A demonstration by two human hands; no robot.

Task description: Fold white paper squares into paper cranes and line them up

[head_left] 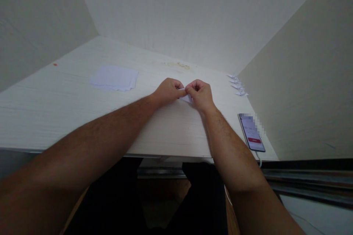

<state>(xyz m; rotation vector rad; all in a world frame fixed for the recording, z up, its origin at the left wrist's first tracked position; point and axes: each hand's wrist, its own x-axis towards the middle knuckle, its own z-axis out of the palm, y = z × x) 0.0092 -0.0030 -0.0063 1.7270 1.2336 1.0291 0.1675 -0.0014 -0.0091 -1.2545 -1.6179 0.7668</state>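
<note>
A white table (168, 132) spanned the view, walled along its far, left and right edges. A stack of white paper sheets (113, 77) lay left of centre, toward the far left corner, its edges unevenly aligned. A smartphone (251, 132), screen lit, rested by the right edge near the near right corner. The left hand (169, 89) and right hand (202, 93) met midway between the far and near edges, thumbs and fingertips pinched closed on one small white paper piece (186, 98). This piece lay between the hands, its visible part slanting from the left fingertips toward the near edge beside the right thumb, the closer hand; its full long axis was hidden. Small folded paper shapes (240, 93) formed a row near the far right corner.
</note>
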